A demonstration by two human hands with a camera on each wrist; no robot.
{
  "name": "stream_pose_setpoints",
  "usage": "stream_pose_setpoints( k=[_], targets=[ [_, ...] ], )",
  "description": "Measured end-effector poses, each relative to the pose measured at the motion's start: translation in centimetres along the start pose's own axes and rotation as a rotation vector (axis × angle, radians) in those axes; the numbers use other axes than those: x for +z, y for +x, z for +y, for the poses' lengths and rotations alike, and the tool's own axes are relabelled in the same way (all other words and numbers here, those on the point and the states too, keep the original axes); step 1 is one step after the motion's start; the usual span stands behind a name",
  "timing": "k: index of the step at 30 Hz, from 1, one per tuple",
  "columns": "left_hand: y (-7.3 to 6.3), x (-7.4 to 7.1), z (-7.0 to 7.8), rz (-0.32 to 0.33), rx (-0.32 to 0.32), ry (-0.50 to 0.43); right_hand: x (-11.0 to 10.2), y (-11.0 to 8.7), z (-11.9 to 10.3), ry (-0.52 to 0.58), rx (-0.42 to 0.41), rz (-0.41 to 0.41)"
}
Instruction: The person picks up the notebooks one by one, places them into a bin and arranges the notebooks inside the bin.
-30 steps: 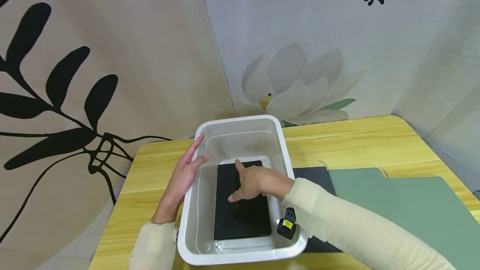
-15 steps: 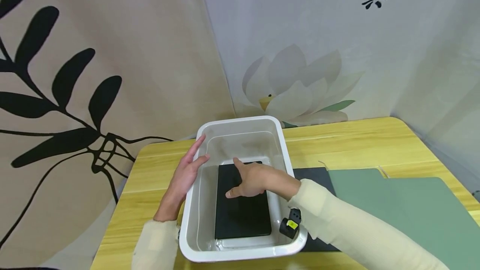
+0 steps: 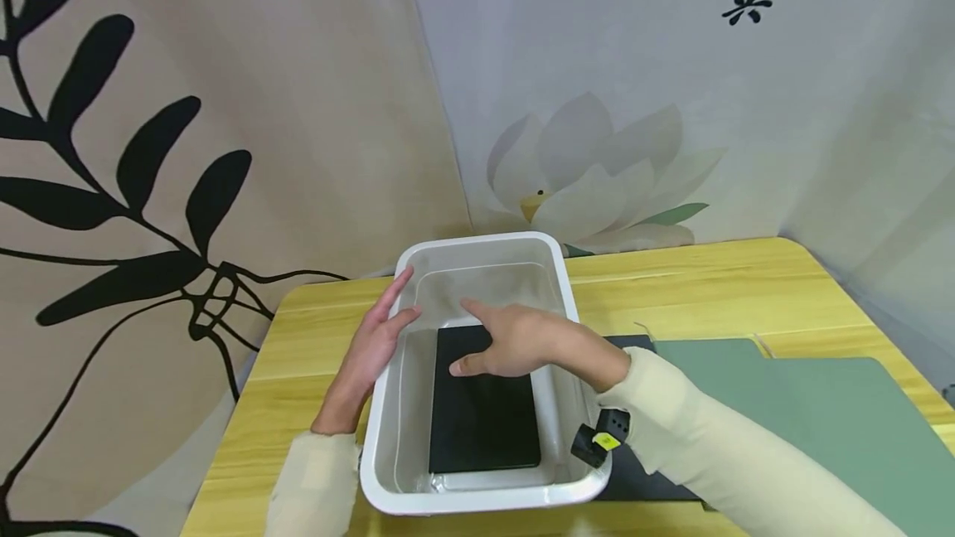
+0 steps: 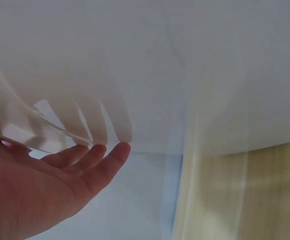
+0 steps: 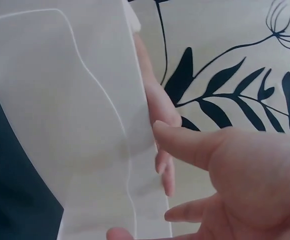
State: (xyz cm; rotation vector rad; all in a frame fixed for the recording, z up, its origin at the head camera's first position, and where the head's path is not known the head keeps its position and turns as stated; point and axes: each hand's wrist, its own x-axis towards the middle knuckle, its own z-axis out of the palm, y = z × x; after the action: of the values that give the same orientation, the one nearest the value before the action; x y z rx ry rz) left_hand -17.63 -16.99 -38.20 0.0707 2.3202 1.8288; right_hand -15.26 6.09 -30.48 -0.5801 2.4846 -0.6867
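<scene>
Black panel point(image 3: 485, 429), flat and rectangular, lies on the floor of a white bin point(image 3: 485, 505), below the right fingers and towards the person from them; its far end runs underneath them. The right hand point(image 3: 518, 342) hangs over the panel with thumb and index finger spread apart and straight, grasping nothing. In the right wrist view those fingers stand apart from the panel.

The left hand point(image 3: 373, 345) lies along the outer left side of the bin, its fingers extended rather than clenched. Its thumb reaches over the rim towards the right fingers, and the left wrist view shows its fingertips touching the smooth outer wall, where they are mirrored. The panel is well to the right of the left fingers, beyond the bin's side wall.

A black device with a yellow patch point(image 3: 603, 439) sits at the right wrist, behind the right fingers, next to the cuff of a cream sleeve point(image 3: 716, 433). Under that sleeve, to the right of the right fingers and outside the bin, a dark sheet point(image 3: 645, 475) lies on the table point(image 3: 686, 284). Farther right of the fingers are green sheets point(image 3: 828, 413). Beyond the fingers and the table hangs a pale printed curtain point(image 3: 321, 131).
</scene>
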Motion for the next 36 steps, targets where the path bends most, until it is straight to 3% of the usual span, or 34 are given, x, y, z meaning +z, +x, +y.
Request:
stream_pose_setpoints(
  k=[9,17,24,28,36],
  targets=[
    [-0.3,-0.2,-0.2,0.016,0.008,0.009,-1.1,-1.4,0.4,-0.027,0.003,0.018],
    [-0.4,-0.2,-0.4,0.021,0.014,0.019,-2.4,-3.9,1.1,-0.013,-0.085,0.080],
    [-0.4,-0.2,-0.5,0.019,0.015,0.016,-3.7,-6.8,2.3,0.074,-0.168,0.092],
    [-0.3,-0.1,-0.4,0.012,0.015,0.002,-4.3,-8.4,3.3,0.056,-0.249,0.118],
    [-0.2,-0.1,-0.2,0.014,0.023,0.030,-4.9,-11.0,5.8,0.016,-0.309,0.239]
  ],
)
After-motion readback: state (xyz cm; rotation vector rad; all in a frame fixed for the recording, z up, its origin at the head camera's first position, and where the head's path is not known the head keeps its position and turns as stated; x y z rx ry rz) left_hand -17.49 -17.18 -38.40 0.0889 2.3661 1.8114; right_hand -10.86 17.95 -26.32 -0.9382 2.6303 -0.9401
